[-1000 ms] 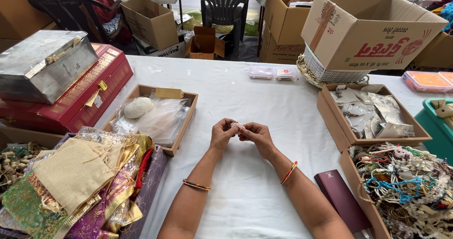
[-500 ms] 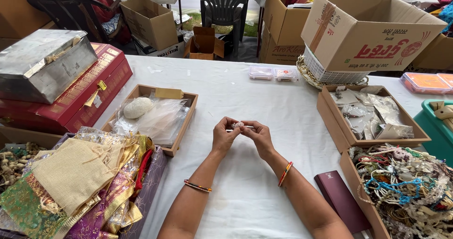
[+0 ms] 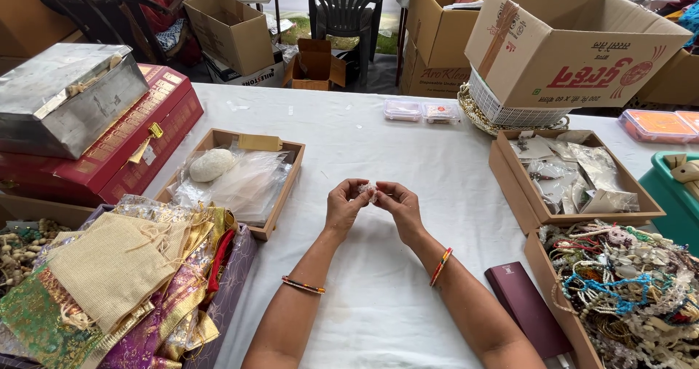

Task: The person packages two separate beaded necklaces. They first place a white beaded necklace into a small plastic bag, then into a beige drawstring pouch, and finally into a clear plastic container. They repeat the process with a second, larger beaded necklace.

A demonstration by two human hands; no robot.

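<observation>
Both hands meet over the middle of the table: the left hand (image 3: 344, 207) and right hand (image 3: 399, 205) pinch a small, pale, crinkly packet (image 3: 368, 190) between their fingertips, closed tight on it, held just above the white tablecloth (image 3: 378, 296). What's inside is too small to tell. To the left sits a tray of clear bags (image 3: 240, 180), then a heap of fabric pouches (image 3: 116, 282). To the right, a maroon case (image 3: 526, 307) and a box of tangled beads (image 3: 626, 289). Beyond the table, cardboard boxes (image 3: 575, 41) and a dark plastic chair (image 3: 342, 5) crowd the floor.
</observation>
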